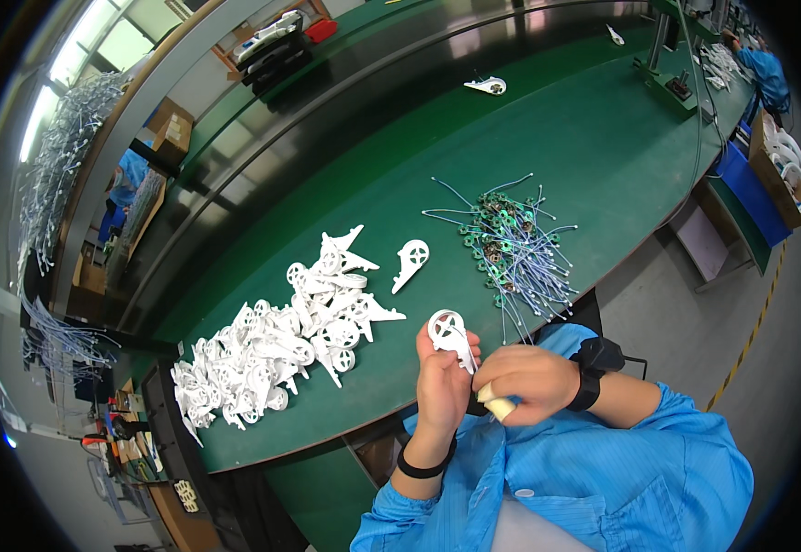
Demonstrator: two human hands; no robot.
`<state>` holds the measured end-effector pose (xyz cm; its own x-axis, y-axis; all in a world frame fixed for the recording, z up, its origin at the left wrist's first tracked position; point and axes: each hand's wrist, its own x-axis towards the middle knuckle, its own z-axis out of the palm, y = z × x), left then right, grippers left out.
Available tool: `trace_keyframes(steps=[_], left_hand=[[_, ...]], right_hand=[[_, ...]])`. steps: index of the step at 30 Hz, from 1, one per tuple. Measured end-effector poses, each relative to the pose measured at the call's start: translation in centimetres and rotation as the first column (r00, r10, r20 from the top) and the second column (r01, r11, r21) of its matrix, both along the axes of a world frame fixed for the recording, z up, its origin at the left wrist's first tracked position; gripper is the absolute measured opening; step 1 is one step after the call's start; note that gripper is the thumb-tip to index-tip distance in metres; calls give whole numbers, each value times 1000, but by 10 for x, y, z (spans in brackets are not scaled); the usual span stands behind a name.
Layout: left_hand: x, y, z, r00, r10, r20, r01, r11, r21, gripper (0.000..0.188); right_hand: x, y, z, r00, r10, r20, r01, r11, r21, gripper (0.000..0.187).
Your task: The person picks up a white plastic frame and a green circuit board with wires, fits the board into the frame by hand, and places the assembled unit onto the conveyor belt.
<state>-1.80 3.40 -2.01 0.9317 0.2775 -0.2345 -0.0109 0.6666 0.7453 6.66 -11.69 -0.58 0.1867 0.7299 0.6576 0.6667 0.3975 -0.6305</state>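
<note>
My left hand (444,386) is closed around a white plastic part (448,331) with a spoked round head and a narrow tail, held just off the table's near edge. My right hand (534,379) is pinched at the tail of that part; what lies between its fingertips is too small to make out. Pale yellow covers (495,402) sit on some of its fingers. Left of my hands lies a big heap of similar white parts (267,359). One loose white part (411,264) rests between that heap and a tangled pile of blue-white wires with small green round boards (520,248).
The green table (345,419) curves from lower left to upper right. Farther off lie a white part with a dark piece in it (487,86) and a green stand (672,87). A blue bin (752,198) stands at right. A co-worker in blue (765,78) sits at far right.
</note>
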Motion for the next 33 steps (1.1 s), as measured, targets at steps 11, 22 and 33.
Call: trace_keyframes(steps=[11,22,33], left_hand=[[4,-1,-5,999,-13,-29,8,988,-152,42],[0,4,-1,999,-42,26,48,937,-346,39],[-5,-20,2,987,59,148,-83,983,164,50]], right_hand=[[5,-5,-10,958,-59,-279,106,982,155,34],[2,-4,-15,986,0,-165,10,998,55,38],[-17,9,-34,551,-16,-834,147,986,78,33]])
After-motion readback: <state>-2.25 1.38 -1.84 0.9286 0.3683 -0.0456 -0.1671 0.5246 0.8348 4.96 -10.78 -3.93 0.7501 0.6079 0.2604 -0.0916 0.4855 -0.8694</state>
